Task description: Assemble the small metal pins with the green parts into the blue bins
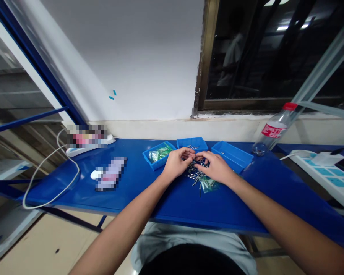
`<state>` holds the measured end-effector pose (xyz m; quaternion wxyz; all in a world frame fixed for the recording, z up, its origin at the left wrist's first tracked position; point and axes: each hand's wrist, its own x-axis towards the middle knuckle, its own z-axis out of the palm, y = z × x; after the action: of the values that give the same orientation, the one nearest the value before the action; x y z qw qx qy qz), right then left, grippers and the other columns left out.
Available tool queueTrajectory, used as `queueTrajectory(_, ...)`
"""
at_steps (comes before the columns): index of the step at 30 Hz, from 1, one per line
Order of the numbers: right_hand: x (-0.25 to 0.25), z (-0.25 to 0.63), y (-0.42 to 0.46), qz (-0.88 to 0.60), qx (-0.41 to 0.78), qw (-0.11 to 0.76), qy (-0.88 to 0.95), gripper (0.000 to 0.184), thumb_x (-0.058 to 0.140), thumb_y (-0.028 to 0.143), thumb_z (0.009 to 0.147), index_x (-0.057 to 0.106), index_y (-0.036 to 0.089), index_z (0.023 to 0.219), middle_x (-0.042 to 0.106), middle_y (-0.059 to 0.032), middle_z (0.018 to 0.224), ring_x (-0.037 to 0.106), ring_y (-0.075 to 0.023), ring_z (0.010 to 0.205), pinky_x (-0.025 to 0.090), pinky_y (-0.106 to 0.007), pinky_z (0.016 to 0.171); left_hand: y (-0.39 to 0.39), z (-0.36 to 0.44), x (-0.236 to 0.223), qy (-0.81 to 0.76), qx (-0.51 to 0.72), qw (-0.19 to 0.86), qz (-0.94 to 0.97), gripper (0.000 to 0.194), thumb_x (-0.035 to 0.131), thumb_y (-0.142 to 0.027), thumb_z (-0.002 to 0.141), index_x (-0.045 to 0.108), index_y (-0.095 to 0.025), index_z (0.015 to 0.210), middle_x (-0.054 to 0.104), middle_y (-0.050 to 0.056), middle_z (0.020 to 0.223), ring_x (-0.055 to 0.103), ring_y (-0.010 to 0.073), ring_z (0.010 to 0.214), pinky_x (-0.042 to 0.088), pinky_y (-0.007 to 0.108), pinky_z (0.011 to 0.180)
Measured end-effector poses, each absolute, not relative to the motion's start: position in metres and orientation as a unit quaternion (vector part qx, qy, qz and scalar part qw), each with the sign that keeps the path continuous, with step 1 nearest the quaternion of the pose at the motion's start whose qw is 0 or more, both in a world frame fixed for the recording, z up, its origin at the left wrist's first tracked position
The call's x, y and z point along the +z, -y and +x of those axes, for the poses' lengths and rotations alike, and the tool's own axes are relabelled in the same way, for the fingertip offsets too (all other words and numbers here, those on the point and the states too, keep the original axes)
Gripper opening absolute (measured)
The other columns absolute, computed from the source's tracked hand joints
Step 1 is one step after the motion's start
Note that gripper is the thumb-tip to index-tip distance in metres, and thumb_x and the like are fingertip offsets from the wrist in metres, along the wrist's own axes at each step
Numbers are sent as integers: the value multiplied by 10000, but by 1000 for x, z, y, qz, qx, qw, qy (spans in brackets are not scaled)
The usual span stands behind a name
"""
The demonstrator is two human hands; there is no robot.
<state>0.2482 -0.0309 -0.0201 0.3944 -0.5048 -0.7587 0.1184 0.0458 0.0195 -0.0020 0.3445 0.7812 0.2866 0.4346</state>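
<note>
A pile of thin metal pins that look like blind rivets [195, 176] lies on the blue table, some loose at its near side. Above the pile, my left hand [177, 163] has its fingers curled in, thumb against the fingertips. My right hand [216, 167] meets it from the other side, fingers bent and fingertips close to those of the left. Whatever lies between the fingers is too small and covered to make out. Beside my right wrist is a clear greenish plastic bag [210, 185] with small metal pieces on or in it.
Behind the hands stand three blue bins: one with green packets [153, 165], a middle one [192, 142] with several pins, and a right one [236, 154] with a small piece. A plastic bottle [275, 130], power strips [326, 172], a cable [77, 172] and a blurred phone-like object [111, 173] lie around.
</note>
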Motion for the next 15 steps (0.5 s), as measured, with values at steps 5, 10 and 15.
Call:
queueTrajectory(5, -24, 249, 28, -459, 69, 307, 831, 112, 699, 174, 919, 759, 247, 980, 793, -49, 1035, 698, -266, 1030, 539, -420, 940, -18, 45, 1, -316, 449, 309, 777, 145, 684, -224, 932, 743, -169, 1053, 804, 60, 970, 763, 183, 871, 608, 300, 804)
queueTrajectory(10, -25, 247, 27, -462, 55, 294, 835, 125, 672, 165, 926, 754, 235, 989, 787, -54, 1050, 687, -270, 1039, 526, -420, 954, -19, 45, 0, -323, 435, 300, 785, 150, 675, -246, 943, 748, -175, 1054, 805, 52, 988, 761, 183, 881, 588, 280, 788)
queueTrajectory(15, -26, 244, 26, -476, 45, 294, 828, 141, 633, 112, 898, 705, 226, 938, 763, -48, 982, 672, -261, 1007, 516, -400, 935, -20, 45, -1, -327, 424, 294, 792, 158, 669, -258, 944, 748, -176, 1053, 808, 55, 995, 766, 191, 884, 585, 278, 773)
